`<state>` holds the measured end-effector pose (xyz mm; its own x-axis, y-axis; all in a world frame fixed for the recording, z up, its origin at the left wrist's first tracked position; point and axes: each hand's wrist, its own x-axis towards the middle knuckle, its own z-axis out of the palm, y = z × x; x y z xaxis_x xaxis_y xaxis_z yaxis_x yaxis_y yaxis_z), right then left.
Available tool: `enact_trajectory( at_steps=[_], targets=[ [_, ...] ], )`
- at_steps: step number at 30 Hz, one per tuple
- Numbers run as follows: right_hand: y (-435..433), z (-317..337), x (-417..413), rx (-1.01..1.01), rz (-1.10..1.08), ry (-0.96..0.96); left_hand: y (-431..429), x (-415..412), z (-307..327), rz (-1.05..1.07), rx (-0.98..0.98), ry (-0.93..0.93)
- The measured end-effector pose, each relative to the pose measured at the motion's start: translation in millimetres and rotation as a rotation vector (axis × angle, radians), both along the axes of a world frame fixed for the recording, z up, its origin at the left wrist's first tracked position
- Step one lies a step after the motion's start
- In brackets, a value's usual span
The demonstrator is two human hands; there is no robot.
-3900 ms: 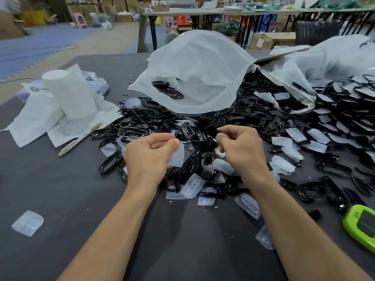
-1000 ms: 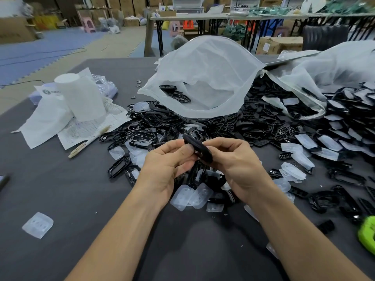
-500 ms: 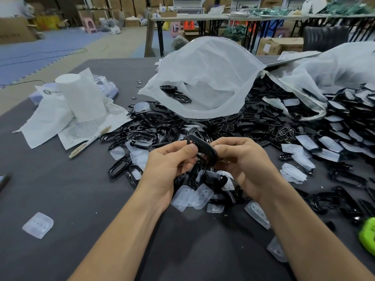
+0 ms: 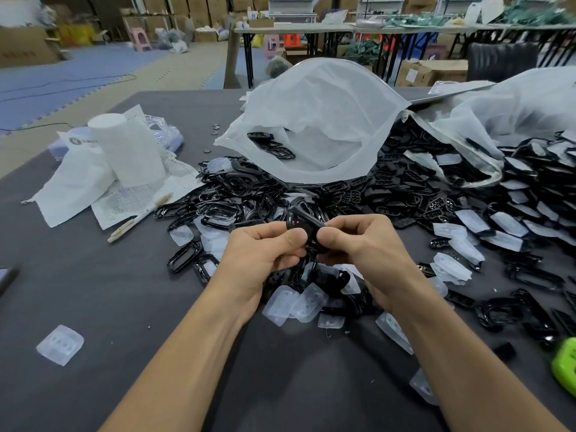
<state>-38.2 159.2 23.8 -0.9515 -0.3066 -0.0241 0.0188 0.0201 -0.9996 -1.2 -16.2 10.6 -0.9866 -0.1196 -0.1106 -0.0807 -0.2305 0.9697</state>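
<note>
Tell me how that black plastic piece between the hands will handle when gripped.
Probably stiff: the black plastic piece shows no bend pinched between the left hand and right hand. Its glossy surface may be slippery. Likely light, being small and thin.

Black shell [image 4: 298, 221] half behind thumbs [image 4: 294, 237]

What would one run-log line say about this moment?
left hand: pinches black plastic part | right hand: pinches same part | position: above parts pile | white bag: open behind
</note>
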Motion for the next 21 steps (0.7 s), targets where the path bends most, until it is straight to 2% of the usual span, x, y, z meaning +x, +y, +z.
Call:
enact_trajectory(
  at_steps=[5,9,13,18,21],
  targets=[
    [-3,-2,2,0.069,-0.048,0.049,0,-1,-2,0.008,0.069,-0.038],
    [-5,-4,2,0.246,-0.119,0.204,4,0,-1,0.031,0.098,-0.055],
    [-1,-5,0,0.398,-0.078,0.315,8,2,0,0.1,0.074,-0.034],
    [0,-4,2,0.409,-0.025,0.326,13,4,2,0.199,0.126,-0.024],
    [0,-1,1,0.27,0.033,0.217,12,4,3,0.188,0.179,0.0]
  ],
)
